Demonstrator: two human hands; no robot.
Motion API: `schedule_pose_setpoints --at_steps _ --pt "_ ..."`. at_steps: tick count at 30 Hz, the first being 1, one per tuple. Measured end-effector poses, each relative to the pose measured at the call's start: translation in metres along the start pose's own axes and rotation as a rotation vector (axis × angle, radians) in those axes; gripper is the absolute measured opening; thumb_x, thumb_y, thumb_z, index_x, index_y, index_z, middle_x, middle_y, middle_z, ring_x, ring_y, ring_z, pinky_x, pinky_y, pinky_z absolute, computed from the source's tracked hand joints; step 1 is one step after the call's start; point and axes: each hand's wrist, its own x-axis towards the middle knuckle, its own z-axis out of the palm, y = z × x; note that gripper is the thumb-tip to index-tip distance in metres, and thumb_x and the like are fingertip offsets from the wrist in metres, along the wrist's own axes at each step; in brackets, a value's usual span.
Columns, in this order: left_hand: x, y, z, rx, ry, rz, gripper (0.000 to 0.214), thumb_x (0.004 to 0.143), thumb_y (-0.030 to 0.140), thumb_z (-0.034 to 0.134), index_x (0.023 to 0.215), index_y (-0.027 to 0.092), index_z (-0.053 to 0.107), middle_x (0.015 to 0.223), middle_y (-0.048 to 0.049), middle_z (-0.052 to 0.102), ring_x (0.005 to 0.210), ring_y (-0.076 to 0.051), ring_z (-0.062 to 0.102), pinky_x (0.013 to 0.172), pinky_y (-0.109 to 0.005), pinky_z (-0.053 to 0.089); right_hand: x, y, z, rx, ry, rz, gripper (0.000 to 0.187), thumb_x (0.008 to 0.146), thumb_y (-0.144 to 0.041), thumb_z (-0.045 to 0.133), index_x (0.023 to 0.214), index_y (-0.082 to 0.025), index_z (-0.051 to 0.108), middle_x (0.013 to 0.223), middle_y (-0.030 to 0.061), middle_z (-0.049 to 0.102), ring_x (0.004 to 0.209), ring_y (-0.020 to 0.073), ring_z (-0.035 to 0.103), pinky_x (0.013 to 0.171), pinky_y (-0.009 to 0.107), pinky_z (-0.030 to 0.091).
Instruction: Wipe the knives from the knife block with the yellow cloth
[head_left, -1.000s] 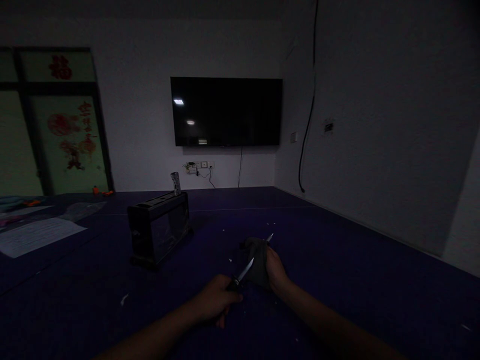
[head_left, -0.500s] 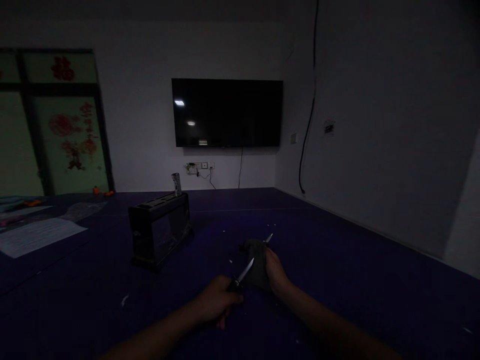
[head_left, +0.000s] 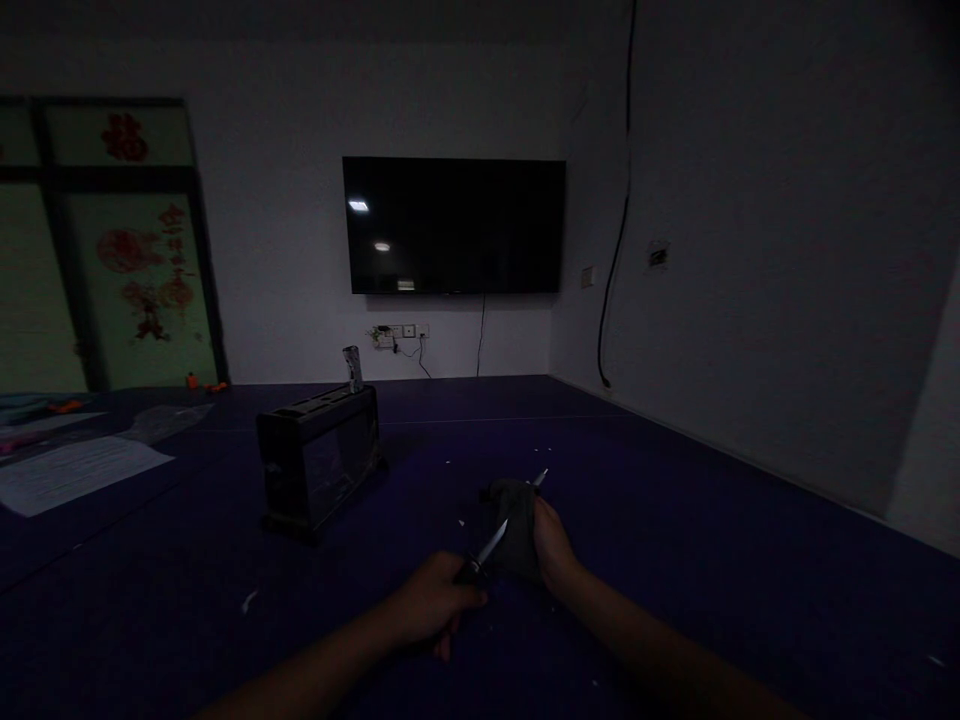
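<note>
My left hand (head_left: 439, 605) is closed around the dark handle of a small knife (head_left: 493, 541). Its pale pointed blade slants up to the right, its tip against or just in front of a dark grey cloth pouch (head_left: 517, 545). On the pouch's right side my right hand (head_left: 553, 550) is closed, gripping it. Beyond the right fingertips a slim shiny metal piece (head_left: 541, 478) sticks out; its lower end is hidden, and I cannot tell what it is. The scene is dim, so details of the pouch are hard to see.
A black box-shaped case (head_left: 322, 450) stands left on the dark blue surface (head_left: 450, 440), with a pale upright object (head_left: 352, 368) at its far end. Papers (head_left: 82, 472) and clear plastic (head_left: 169, 422) lie farther left. A television (head_left: 455, 226) hangs on the wall.
The shiny metal piece beyond my right hand has shifted very slightly. Both hands otherwise keep nearly the same place and hold.
</note>
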Motion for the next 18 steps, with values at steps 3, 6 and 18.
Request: schedule_pose_setpoints --at_steps 3,6,18 --pt "-0.0018 0.0025 0.0002 0.015 0.010 -0.005 0.014 0.069 0.030 0.050 0.069 0.018 0.043 0.038 0.0091 0.040 0.026 -0.010 0.041 0.027 -0.019 0.031 0.0001 -0.0005 -0.0002 0.009 0.004 0.006 0.020 0.065 -0.040 0.058 0.070 -0.021 0.064 0.056 -0.0010 0.063 0.050 0.0179 0.055 0.049 0.028 0.042" --pt "-0.0029 0.0041 0.0000 0.031 0.003 -0.011 0.011 0.070 0.027 0.048 0.067 0.018 0.043 0.037 0.0089 0.040 0.026 -0.010 0.041 0.028 -0.018 0.031 0.0011 -0.0008 -0.0005 0.014 0.017 0.010 0.022 0.066 -0.040 0.059 0.070 -0.020 0.064 0.056 -0.0003 0.064 0.049 0.0183 0.056 0.049 0.028 0.042" --pt "-0.0008 -0.0001 -0.0004 0.001 -0.004 0.003 0.017 0.071 0.031 0.052 0.066 0.017 0.043 0.038 0.0093 0.040 0.026 -0.009 0.041 0.028 -0.017 0.030 0.0050 0.0010 -0.0013 -0.012 0.016 -0.039 0.022 0.067 -0.041 0.058 0.068 -0.020 0.063 0.054 0.0001 0.063 0.047 0.0179 0.055 0.048 0.028 0.042"
